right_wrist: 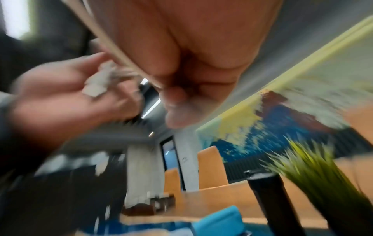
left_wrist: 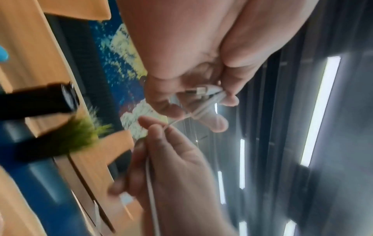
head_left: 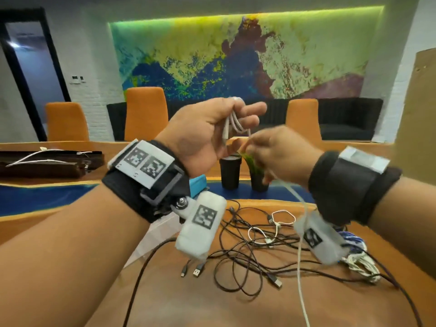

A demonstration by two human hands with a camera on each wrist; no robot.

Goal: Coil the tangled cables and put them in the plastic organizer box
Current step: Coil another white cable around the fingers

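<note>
My left hand [head_left: 238, 131] is raised above the table and grips several loops of a white cable [head_left: 232, 123], the connector end lying against its fingers [left_wrist: 203, 93]. Just to the right, my right hand [head_left: 251, 148] pinches the same cable; its loose length [head_left: 299, 256] hangs down and runs off the near edge. In the right wrist view the cable [right_wrist: 115, 51] passes my right hand [right_wrist: 175, 95], blurred. A tangle of black cables [head_left: 247, 246] with small white ones [head_left: 279, 223] lies on the table below. A clear plastic box [head_left: 153, 237] shows partly under my left wrist.
A bundle of white and blue cables [head_left: 358, 258] lies at the right. Behind the hands stand a black cup [head_left: 230, 173], a potted green plant [head_left: 257, 171] and a blue box [head_left: 199, 182]. A brown case [head_left: 47, 164] with white cables sits far left. Orange chairs [head_left: 146, 114] line the far side.
</note>
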